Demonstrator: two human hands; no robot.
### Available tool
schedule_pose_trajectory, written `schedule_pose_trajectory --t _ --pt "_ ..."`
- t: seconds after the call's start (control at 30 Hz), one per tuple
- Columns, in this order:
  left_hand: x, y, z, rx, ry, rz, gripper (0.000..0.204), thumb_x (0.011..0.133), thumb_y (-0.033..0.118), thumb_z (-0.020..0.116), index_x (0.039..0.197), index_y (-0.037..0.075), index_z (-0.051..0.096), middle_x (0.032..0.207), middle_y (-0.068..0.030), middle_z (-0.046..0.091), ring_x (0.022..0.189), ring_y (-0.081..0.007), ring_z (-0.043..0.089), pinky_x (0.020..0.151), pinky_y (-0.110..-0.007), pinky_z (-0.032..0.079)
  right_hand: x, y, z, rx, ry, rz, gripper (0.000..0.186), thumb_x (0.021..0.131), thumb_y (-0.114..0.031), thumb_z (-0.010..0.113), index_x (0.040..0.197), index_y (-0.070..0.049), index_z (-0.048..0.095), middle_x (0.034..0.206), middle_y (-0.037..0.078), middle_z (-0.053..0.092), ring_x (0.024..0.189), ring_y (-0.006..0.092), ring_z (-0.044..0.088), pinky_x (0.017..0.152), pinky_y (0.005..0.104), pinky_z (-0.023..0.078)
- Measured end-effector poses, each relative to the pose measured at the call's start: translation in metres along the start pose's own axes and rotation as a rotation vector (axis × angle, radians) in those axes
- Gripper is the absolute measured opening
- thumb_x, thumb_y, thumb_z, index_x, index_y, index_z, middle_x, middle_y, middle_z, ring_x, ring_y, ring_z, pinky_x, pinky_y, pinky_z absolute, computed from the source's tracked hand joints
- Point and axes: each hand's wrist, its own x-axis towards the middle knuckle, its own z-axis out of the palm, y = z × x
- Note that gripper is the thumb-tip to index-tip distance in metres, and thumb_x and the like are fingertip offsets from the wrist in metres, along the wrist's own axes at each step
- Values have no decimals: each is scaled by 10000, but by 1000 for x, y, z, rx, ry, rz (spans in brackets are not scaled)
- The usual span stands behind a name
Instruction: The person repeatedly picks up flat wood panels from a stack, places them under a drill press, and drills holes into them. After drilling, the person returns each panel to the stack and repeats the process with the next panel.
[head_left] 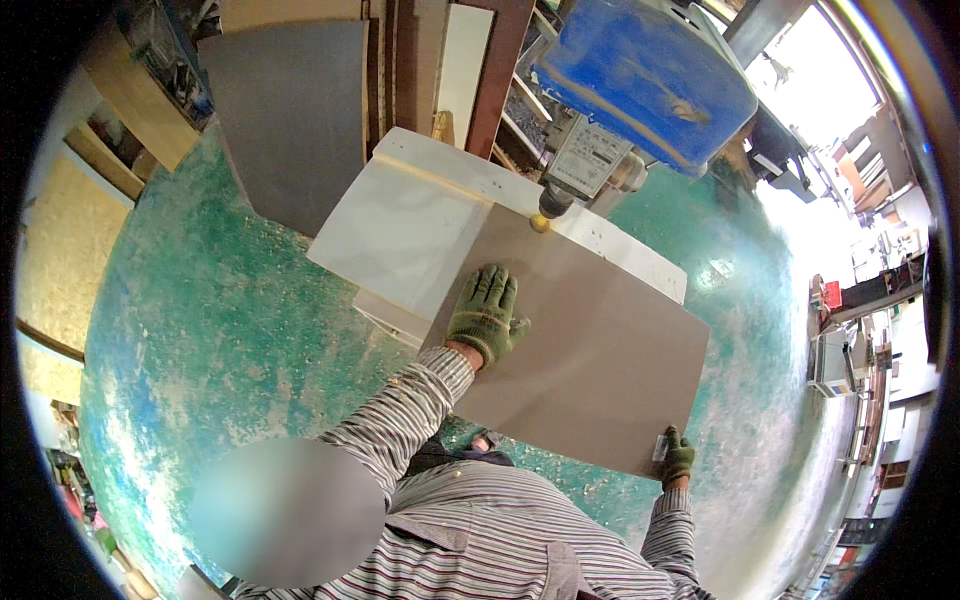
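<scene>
One gloved left hand (486,312) lies flat on a brown panel (590,340), apart from the right hand (678,456) clasping its corner; the panel rests across a white surface (425,215) near a blue-topped machine (640,80).

The board (590,340) looks smooth and matt, the table (415,225) smooth with a faint sheen. The gloves (487,308) are coarse knitted cloth, the shirt (505,505) woven cloth. Dust dulls the plastic-looking cover (625,75); the chuck (555,201) appears metal, the floor (190,300) scuffed, slightly glossy paint.
</scene>
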Motion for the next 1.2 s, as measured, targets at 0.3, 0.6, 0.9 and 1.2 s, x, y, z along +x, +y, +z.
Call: schedule_pose_trajectory --t 0.3,0.6,0.9,1.2 --pt "3 -1 -8 -24 -41 -11 803 923 485 577 1481 -56 376 1574 -256 301 1473 -406 257 1221 -509 171 -6 -2 0 108 -32 -54 451 858 -439 773 772 -4 692 629 46 624 547 157 534 502 378 429" --pt "3 1 -4 -25 -27 4 773 932 449 575 1481 -55 369 1570 -254 308 1471 -402 259 1224 -525 162 22 -311 -10 -48 341 -1081 458 935 -163 709 1320 41 567 1292 224 622 1220 313 595 1016 400 487" --pt "4 -1 -1 18 6 10 774 906 481 582 1453 -42 419 1533 -237 384 1456 -377 304 1230 -533 141 80 -623 -7 -672 363 -1577 332 1026 -151 520 1323 -7 559 1273 129 625 1185 270 592 941 353 535" --pt "1 -1 -11 -25 -58 -53 793 914 491 567 1474 -41 392 1565 -226 341 1482 -381 253 1231 -517 136 -58 -567 -17 -157 -896 -277 305 958 -208 638 1147 27 590 815 161 678 570 248 663 442 374 543"
